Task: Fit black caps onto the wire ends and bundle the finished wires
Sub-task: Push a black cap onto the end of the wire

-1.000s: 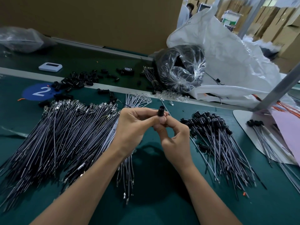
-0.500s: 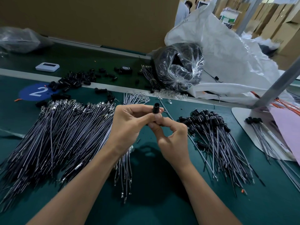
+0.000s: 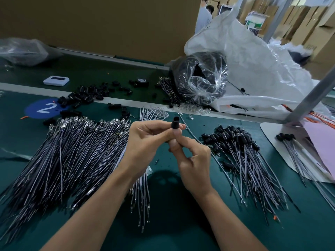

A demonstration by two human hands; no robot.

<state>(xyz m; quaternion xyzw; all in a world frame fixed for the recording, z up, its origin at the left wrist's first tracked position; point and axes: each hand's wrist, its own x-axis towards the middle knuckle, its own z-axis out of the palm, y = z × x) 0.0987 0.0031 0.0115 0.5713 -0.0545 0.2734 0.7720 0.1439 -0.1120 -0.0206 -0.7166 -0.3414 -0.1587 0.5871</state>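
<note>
Over the near bench, left hand and right hand are together, both pinching one upright cap.

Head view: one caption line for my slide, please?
Left hand pinches a black cap, right hand the wire, between uncapped wires and capped wires.

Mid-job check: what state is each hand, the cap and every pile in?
black cap, upright, off the table
left hand, pinches the black cap
right hand, fingers curled just under the cap, contents hidden
uncapped wires, loose pile
capped wires, loose, unbundled
loose caps, scattered on the table
</note>
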